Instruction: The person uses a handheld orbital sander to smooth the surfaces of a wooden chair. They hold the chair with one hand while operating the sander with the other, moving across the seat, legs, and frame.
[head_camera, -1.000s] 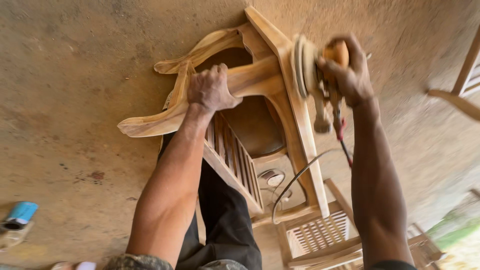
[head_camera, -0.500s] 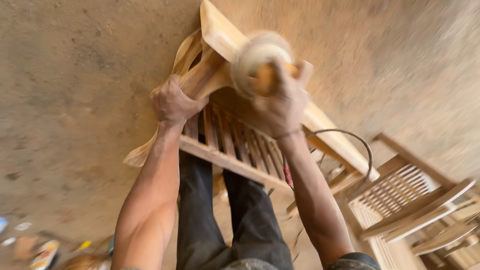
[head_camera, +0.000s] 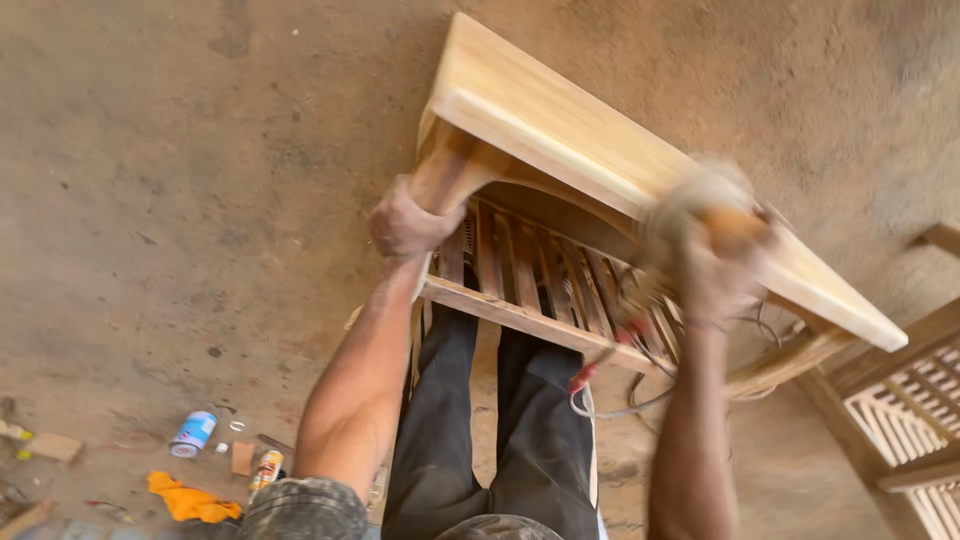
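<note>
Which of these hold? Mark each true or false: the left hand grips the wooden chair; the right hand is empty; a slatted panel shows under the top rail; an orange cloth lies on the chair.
1. The left hand grips the wooden chair. True.
2. The right hand is empty. False: it holds a blurred power sander.
3. A slatted panel shows under the chair's top rail. True.
4. An orange cloth lies on the chair. False: it lies on the floor, lower left.

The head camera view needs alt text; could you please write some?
A person's left hand grips a pale slatted wooden chair while the right hand presses a blurred handheld sander against it, above a dusty concrete floor.
</note>
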